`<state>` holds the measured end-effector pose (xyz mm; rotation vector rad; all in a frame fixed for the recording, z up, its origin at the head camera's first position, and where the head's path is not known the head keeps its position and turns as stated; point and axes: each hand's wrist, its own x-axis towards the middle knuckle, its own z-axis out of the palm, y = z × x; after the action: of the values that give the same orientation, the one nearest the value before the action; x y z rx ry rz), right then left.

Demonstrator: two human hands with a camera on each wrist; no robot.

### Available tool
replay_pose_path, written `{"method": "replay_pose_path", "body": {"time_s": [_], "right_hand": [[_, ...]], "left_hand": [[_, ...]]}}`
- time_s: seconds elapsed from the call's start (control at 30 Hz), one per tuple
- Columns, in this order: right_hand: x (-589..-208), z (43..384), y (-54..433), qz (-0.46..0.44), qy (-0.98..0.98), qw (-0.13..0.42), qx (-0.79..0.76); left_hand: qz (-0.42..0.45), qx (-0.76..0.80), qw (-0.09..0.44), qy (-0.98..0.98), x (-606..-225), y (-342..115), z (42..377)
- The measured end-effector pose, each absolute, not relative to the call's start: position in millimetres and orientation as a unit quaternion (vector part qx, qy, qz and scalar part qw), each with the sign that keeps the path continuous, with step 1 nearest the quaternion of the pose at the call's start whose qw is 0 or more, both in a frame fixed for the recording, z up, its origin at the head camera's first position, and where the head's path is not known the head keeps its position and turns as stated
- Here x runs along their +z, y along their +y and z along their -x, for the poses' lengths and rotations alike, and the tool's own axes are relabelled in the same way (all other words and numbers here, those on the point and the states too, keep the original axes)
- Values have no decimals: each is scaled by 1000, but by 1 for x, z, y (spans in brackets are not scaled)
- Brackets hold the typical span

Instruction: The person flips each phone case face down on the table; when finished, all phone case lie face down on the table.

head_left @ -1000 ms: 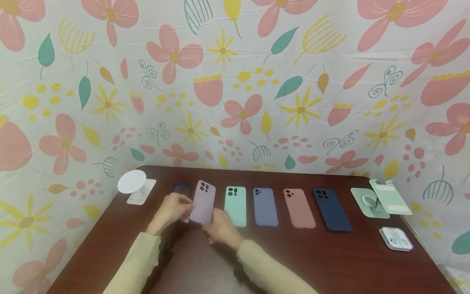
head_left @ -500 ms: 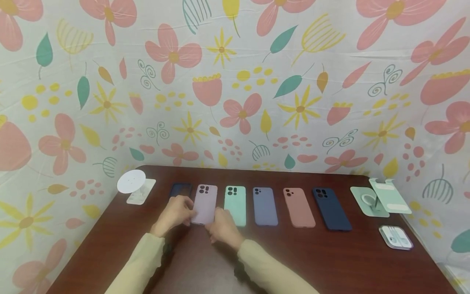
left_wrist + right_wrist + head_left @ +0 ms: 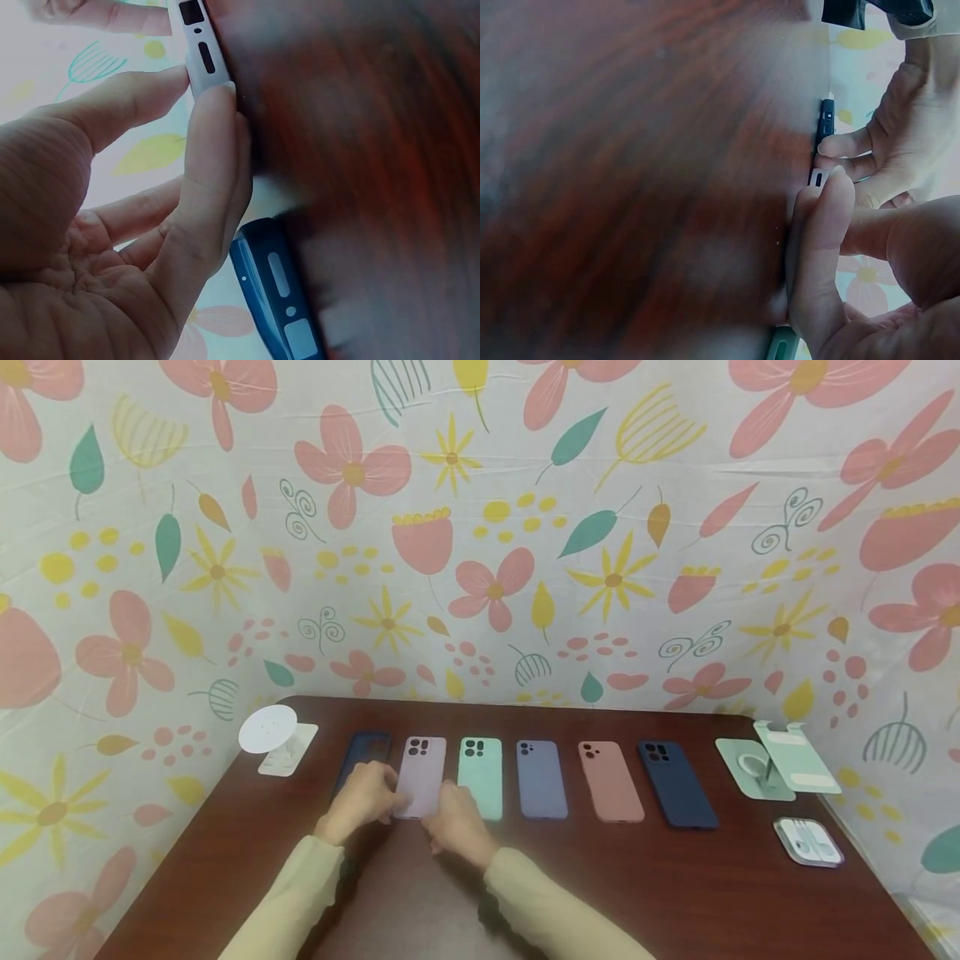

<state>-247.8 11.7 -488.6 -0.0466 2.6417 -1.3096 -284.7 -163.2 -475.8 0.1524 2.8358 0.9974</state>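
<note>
A lavender phone case lies back up on the dark table, its camera holes at the far end. My left hand pinches its near left corner; the left wrist view shows thumb and finger at the end with the port cutouts. At the near right corner, my right hand grips with fingertips, its curled fingers low over the wood in the right wrist view. A dark navy phone case lies left of the lavender one, partly hidden by my left hand. Close on the right is a mint green phone case.
Rightward in the row lie a blue-violet phone case, a pink one and a dark blue one. A white stand with a round plate is far left. At right are a green phone stand and boxed earphones.
The lavender phone case has come down from a raised, tilted pose to lie flat in the row, shifting slightly right. My left hand has moved a little right with it.
</note>
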Motion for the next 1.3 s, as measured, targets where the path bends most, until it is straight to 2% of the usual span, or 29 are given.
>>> {"method": "replay_pose_path", "body": {"time_s": [0.37,0.6,0.77,0.9,1.3], "right_hand": [[-488,243,9,10,890,82,-449],[-498,246,4,73,898,28,-432],[-482,242,-11,60,869,75,-486],[-483,242,-27,59,859,101,-498],[-493,247,-63,73,860,126,-489]], "left_hand": [[-47,336,58,939,-471,-165,282],[-47,350,39,935,-460,-182,280],[-48,341,53,937,-455,-198,281],[-44,332,67,940,-452,-215,284],[-25,310,84,947,-451,-245,287]]}}
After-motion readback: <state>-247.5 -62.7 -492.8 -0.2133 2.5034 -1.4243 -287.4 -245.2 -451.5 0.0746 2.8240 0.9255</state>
